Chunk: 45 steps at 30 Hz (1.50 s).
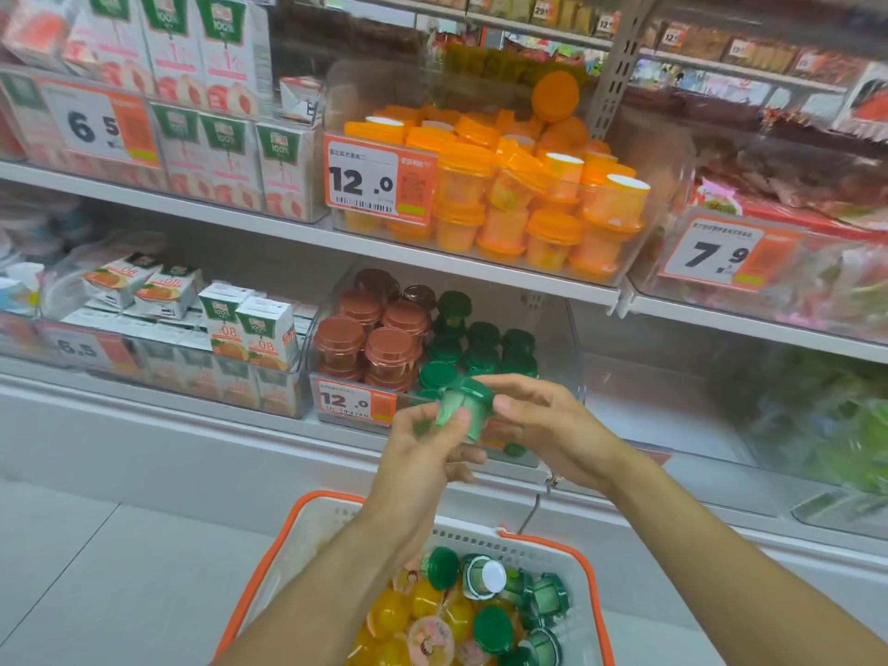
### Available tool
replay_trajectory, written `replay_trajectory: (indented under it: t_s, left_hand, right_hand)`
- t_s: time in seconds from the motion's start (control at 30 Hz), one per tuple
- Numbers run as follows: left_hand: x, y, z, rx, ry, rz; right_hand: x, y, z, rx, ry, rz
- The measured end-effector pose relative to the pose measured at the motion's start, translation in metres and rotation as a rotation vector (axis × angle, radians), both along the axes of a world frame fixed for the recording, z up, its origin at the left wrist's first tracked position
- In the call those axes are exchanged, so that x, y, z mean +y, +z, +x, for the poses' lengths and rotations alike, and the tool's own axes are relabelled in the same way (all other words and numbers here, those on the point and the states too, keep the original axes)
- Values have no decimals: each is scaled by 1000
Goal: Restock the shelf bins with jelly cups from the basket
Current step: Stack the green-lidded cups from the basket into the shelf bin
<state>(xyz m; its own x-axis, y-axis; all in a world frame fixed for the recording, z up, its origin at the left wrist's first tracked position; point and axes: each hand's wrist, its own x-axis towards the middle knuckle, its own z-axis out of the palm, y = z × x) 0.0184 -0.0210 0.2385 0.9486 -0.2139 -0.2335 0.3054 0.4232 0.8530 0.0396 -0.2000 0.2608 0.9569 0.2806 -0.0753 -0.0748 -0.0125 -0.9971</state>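
Green-lidded jelly cup (463, 410) pinched between both hands — left hand (425, 454), right hand (543, 425) — above the basket (307, 526).

We are standing in a shop, facing a grocery aisle. Grey metal shelves (269, 223) carry clear plastic bins (567, 324) packed with identical goods: rows of juice cartons (226, 151), orange-lidded jelly cups (538, 194), brown and green-lidded cups (384, 338). Orange and white price tags (379, 182) with large printed numbers, such as 12.0, 6.5 and 7.9, hang on the bin fronts. Below us sits a white shopping basket (307, 535) with an orange rim.
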Motion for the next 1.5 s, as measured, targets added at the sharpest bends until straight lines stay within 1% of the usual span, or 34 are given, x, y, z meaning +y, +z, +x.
replay_trajectory:
  t_s: [0.07,0.1,0.2,0.27,0.33,0.37,0.43,0.47,0.53,0.6,0.67,0.77,0.8,0.83,0.93,1.0,1.13,1.27,1.5]
  left_hand:
    - [0,1,0,-33,25,27]
    - [1,2,0,-21,5,12]
    - [3,6,1,90,-140,-68]
    - [2,7,1,144,-204,-84]
    - [2,5,2,173,-238,-85]
    - [2,3,3,186,-252,-73]
    - [3,0,5,221,-274,-32]
    - [4,-2,6,251,-273,-6]
    - [5,-7,7,321,-252,54]
    - [6,-12,9,377,-219,117]
    - [5,-17,11,411,-192,160]
    - [1,-21,11,436,-187,182]
    - [-1,-22,10,444,-197,182]
    - [-3,-24,10,450,-205,180]
    - [-6,-28,11,448,-220,174]
    - [-4,-30,13,442,-225,177]
    - [0,-34,18,429,-226,199]
    - [3,-39,21,426,-221,212]
    - [1,-39,21,411,-214,209]
  right_hand:
    - [-2,1,3,-32,-17,-87]
    - [-3,2,4,-41,-5,-95]
    - [-8,7,9,-48,81,-23]
    - [-7,9,11,-71,112,-26]
    - [-1,8,13,-123,60,-72]
    - [3,7,14,-171,-11,-119]
    - [11,7,19,-268,-197,-226]
    - [12,7,25,-287,-300,-272]
    - [6,7,44,-276,-499,-370]
    - [-6,5,71,-259,-640,-519]
    - [-15,0,99,-277,-694,-724]
    - [-18,-8,142,-328,-615,-1086]
    - [-19,-11,156,-312,-600,-1164]
    - [-20,-14,168,-287,-599,-1198]
    - [-25,-24,195,-215,-606,-1136]
    - [-24,-29,203,-214,-608,-1142]
    - [-21,-32,203,-224,-602,-1171]
    - [-22,-31,202,-191,-526,-1197]
    - [-21,-26,203,-166,-545,-1155]
